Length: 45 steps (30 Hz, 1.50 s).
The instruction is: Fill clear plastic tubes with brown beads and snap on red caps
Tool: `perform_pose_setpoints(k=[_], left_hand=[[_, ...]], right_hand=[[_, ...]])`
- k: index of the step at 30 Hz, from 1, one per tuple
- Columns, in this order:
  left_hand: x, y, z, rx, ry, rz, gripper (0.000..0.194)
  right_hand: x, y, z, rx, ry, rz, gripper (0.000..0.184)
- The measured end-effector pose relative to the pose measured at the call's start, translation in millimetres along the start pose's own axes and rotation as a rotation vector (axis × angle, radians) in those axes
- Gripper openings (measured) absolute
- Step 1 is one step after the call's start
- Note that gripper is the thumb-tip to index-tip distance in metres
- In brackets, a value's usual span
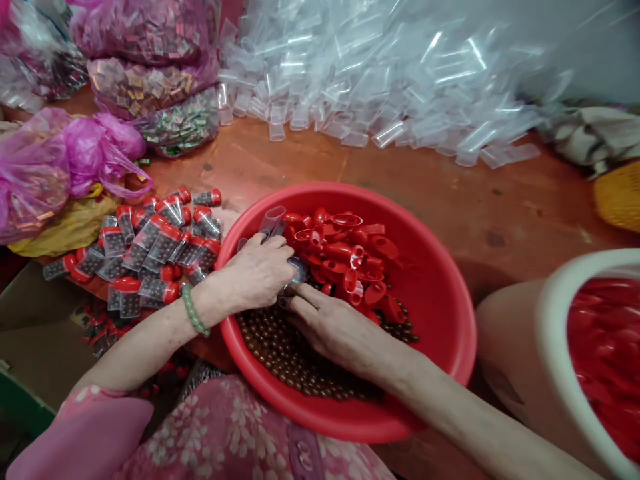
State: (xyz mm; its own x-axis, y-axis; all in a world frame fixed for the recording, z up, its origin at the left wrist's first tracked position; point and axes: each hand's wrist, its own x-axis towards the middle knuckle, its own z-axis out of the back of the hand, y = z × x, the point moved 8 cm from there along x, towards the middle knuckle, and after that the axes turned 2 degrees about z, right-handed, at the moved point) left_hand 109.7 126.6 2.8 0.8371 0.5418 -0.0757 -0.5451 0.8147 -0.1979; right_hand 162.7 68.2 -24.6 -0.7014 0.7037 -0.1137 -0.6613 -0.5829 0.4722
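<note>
A red basin [450, 313] stands before me with small brown beads [280, 353] in its near part and red plastic caps [345, 253] heaped at the far side. My left hand [263, 270], a green bead bracelet on its wrist, is closed around clear plastic tubes [274, 220] at the basin's left side. My right hand [325, 323] is low over the beads, its fingers curled and meeting the left hand's fingers beside a clear rounded piece [297, 270]. What the right fingers grip is hidden.
Left of the basin lie many bead-filled tubes with red caps [155, 247]. Pink bags [145, 40] are stacked at the back left. Clear empty tubes [350, 87] are piled along the back. A pale bucket [550, 320] of red pieces stands at right, and an open box [45, 340] lower left.
</note>
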Motion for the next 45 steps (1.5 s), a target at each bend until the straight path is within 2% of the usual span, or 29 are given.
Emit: perform_pose_setpoints(k=[4, 7, 11, 14, 16, 19, 21, 23, 26, 27, 29, 31, 34, 36, 38, 40, 45], left_hand=[[-2, 0, -1.4, -0.068, -0.002, -0.029, 0.015], [-4, 1, 1.1, -0.099, -0.033, -0.026, 0.017], [-14, -3, 19.7, -0.166, -0.156, -0.029, 0.023], [-26, -10, 32.3, -0.309, -0.221, 0.017, 0.026], [-33, -13, 30.5, -0.448, -0.194, 0.083, 0.022], [-41, -14, 18.1, -0.714, -0.131, 0.208, 0.015], [-44, -13, 6.7, -1.003, -0.089, 0.29, 0.012], [-45, -15, -5.5, -1.383, -0.032, 0.364, 0.012], [-44, -20, -14.0, -1.82, 0.008, 0.428, 0.027], [-44, -21, -14.2, -1.879, 0.011, 0.433, 0.033], [-45, -19, -12.7, -1.858, -0.014, 0.437, 0.041], [-48, -11, -8.9, -1.656, -0.108, 0.458, 0.045], [-58, 8, 1.1, -1.305, -0.356, 0.507, 0.036], [-63, 14, 1.9, -1.263, -0.462, 0.513, 0.027], [-63, 17, -0.5, -1.298, -0.502, 0.502, 0.024], [-63, 18, -0.1, -1.29, -0.524, 0.492, 0.023], [-62, 16, 4.3, -1.241, -0.537, 0.482, 0.021]], right_hand=[[7, -2, 4, 0.121, 0.011, 0.032, 0.017], [9, -6, 11, 0.176, -0.012, -0.007, 0.01], [1, -14, 27, 0.219, -0.084, -0.149, 0.009], [-8, -14, 43, 0.251, -0.187, -0.22, 0.013], [-12, -9, 52, 0.292, -0.252, -0.219, 0.015], [-16, 0, 57, 0.432, -0.264, -0.203, 0.012], [-19, 3, 56, 0.589, -0.245, -0.208, 0.015], [-21, 4, 54, 0.79, -0.219, -0.214, 0.021], [-25, 3, 50, 1.058, -0.174, -0.234, 0.034], [-25, 2, 47, 1.116, -0.155, -0.245, 0.039], [-25, -1, 42, 1.148, -0.119, -0.265, 0.045], [-23, -5, 38, 1.018, -0.082, -0.259, 0.04], [-15, -7, 29, 0.482, 0.013, -0.198, 0.02], [-9, -7, 16, 0.066, 0.127, -0.168, 0.015], [-4, -7, 1, -0.178, 0.217, -0.162, 0.024], [2, -4, -12, -0.229, 0.256, -0.156, 0.031], [17, 11, -32, -0.139, 0.306, -0.07, 0.032]])
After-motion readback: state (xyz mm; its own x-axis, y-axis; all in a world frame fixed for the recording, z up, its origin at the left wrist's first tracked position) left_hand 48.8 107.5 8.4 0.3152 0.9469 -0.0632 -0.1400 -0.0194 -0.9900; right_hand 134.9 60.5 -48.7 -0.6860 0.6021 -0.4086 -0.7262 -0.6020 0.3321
